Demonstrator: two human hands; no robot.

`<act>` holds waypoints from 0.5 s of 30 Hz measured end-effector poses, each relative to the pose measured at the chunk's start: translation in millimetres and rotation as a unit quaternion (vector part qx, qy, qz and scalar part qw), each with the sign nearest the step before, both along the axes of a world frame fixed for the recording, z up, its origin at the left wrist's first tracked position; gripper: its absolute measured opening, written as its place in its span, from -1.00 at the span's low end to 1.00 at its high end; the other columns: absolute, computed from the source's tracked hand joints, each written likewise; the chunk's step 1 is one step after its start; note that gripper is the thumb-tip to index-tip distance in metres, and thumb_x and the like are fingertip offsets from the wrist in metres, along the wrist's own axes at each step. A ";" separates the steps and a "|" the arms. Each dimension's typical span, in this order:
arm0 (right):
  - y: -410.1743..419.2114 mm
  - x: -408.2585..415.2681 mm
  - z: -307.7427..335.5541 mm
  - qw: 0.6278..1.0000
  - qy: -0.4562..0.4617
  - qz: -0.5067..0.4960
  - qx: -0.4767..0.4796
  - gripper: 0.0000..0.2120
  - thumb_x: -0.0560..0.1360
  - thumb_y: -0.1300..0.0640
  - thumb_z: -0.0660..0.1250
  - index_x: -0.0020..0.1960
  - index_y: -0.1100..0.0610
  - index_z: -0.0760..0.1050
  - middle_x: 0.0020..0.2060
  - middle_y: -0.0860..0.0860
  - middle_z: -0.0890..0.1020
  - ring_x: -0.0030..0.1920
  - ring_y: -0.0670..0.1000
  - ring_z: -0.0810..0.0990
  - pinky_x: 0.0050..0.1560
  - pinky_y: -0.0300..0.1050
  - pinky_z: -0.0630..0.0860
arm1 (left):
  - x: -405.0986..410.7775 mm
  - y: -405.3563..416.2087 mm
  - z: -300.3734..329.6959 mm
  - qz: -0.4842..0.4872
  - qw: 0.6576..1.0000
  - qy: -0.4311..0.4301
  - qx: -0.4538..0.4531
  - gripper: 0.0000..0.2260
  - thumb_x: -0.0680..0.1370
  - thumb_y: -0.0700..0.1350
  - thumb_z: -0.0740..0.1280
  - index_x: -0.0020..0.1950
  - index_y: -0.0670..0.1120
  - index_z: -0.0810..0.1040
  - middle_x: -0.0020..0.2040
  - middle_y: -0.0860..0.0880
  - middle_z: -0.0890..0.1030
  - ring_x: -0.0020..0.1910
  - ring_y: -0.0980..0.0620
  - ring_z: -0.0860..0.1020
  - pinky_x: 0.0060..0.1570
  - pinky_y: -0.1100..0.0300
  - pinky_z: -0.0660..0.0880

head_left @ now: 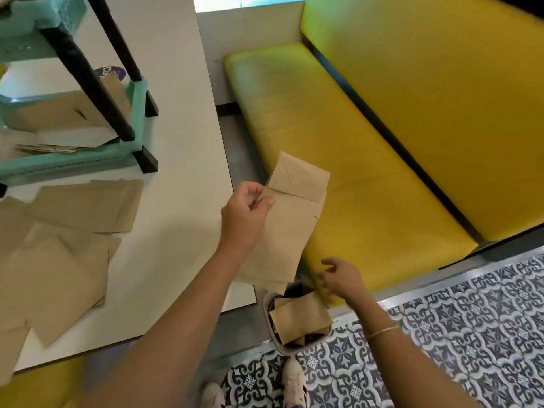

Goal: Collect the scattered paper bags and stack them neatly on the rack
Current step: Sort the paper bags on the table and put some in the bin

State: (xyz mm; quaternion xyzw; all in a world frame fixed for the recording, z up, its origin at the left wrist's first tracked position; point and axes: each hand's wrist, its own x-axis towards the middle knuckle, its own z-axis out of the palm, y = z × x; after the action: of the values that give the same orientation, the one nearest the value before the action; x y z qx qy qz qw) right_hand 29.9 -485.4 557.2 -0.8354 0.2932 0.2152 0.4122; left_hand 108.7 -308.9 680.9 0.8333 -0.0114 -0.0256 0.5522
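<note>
The left hand (245, 213) pinches a flat brown paper bag (282, 231) between thumb and curled fingers, near the bag's folded bottom flap. The bag hangs in the air past the right edge of the white surface (182, 142), over the gap between that surface and the yellow bench seat (338, 160). At least one more bag appears to lie behind it in the same grip; the count cannot be told.

The right hand (338, 278) is lower and to the right, close to the front edge of the bench seat. Its fingers are loosely spread and hold nothing.

Below both hands, a small bin (272, 328) stands on the floor between the surface and the bench. More brown bags (297, 319) lie inside it, one resting flat across the top.

On the left part of the surface, several loose bags (59, 245) lie scattered and overlapping. Behind them stands a teal rack (129, 148) with black posts. Its lower shelf already carries some flat bags (73, 113) and a thin stack of sheets near the front rail. A purple round label is partly visible behind one post; its text is too hidden to read.

A thin bracelet (382, 331) sits on the right wrist. The floor (441, 334) is patterned blue and white tile, and two light shoes (294, 381) show at the bottom edge
</note>
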 end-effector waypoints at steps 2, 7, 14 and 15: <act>-10.7 13.9 21.8 0.987 -0.081 -0.096 0.101 -0.66 0.52 0.10 0.33 0.27 0.12 0.44 -0.06 0.06 0.61 -0.08 0.06 0.59 -0.08 0.01 0.60 | -1.1 -4.6 -4.1 -0.032 0.999 0.011 0.011 -0.90 0.54 -0.11 0.34 0.01 -0.03 0.45 -0.04 0.06 0.59 -0.06 0.10 0.55 -0.16 0.37 0.45; -30.5 34.4 85.4 0.916 -0.208 -0.166 0.301 -0.66 0.23 0.17 0.26 0.01 0.04 0.51 -0.22 -0.02 0.53 -0.16 -0.01 0.48 -0.23 -0.13 0.43 | -3.0 -15.1 -14.3 -0.107 0.992 0.041 0.049 -0.89 0.53 -0.12 0.35 0.00 -0.03 0.44 -0.15 0.08 0.57 -0.16 0.12 0.51 -0.22 0.37 0.40; -48.5 26.9 85.2 0.972 -0.110 0.001 0.208 -0.79 0.45 0.36 0.35 -0.13 0.05 0.57 -0.29 0.00 0.59 -0.29 -0.01 0.52 -0.35 -0.19 0.44 | -10.4 -21.2 -27.9 -0.148 0.980 0.091 0.097 -0.91 0.53 -0.10 0.36 -0.04 -0.02 0.46 -0.18 0.03 0.60 -0.11 0.01 0.56 -0.14 0.20 0.45; -49.7 24.7 83.3 0.974 -0.102 0.007 0.203 -0.80 0.46 0.35 0.35 -0.13 0.05 0.58 -0.29 -0.01 0.60 -0.29 -0.01 0.53 -0.33 -0.18 0.47 | -11.9 -21.3 -29.6 -0.153 0.978 0.099 0.100 -0.91 0.53 -0.10 0.35 -0.03 -0.02 0.46 -0.19 0.06 0.59 -0.13 0.04 0.55 -0.19 0.25 0.43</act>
State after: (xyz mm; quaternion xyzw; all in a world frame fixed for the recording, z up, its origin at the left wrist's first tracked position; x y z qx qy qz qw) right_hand 54.6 -535.1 640.6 -0.7538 0.1944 0.1868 0.5993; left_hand 96.8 -330.2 651.2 0.8662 -0.0815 -0.1927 0.4539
